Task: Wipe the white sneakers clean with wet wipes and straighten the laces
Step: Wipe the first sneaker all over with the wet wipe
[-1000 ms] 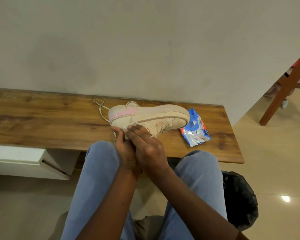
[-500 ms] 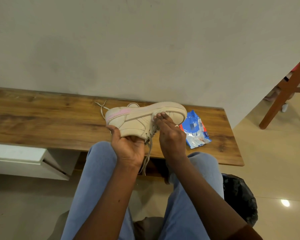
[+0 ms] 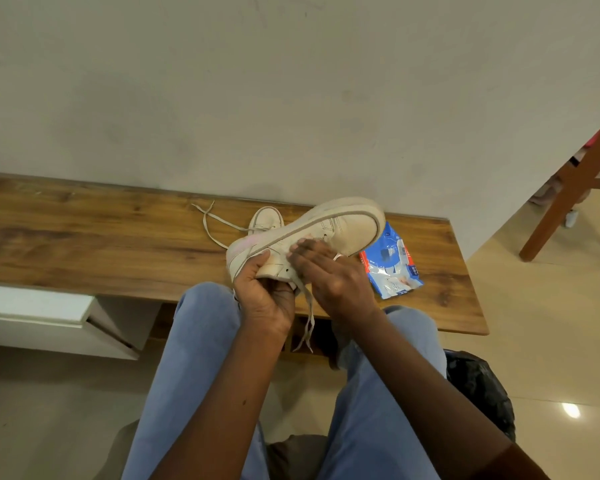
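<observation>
- Two hands work one sneaker [image 3: 343, 226], raised just above the near edge of the counter [image 3: 118, 244] and tilted, its sole turned up and away and its toe highest.
- Wiping looks to be the step in hand. The right hand [image 3: 336, 275] lays nearly straight fingers [image 3: 302, 251] flat on the sneaker's side panel; whether a wipe lies under them I cannot tell.
- From below, the left hand [image 3: 264, 299] grips the sneaker's heel end, fingers curled round it and thumb on the side.
- One lace [image 3: 307, 317] hangs loose beneath the sneaker.
- Just behind the sneaker, a second sneaker [image 3: 267, 220] stands on the counter, its laces sprawled.
- Beside the sneaker's toe, a wet wipes pack [image 3: 392, 271] lies on the counter.
- Next, probably, comes a rub along the panel toward the toe, with the heel grip kept firm. Both sets of laces look untidy and are yet to be straightened.
</observation>
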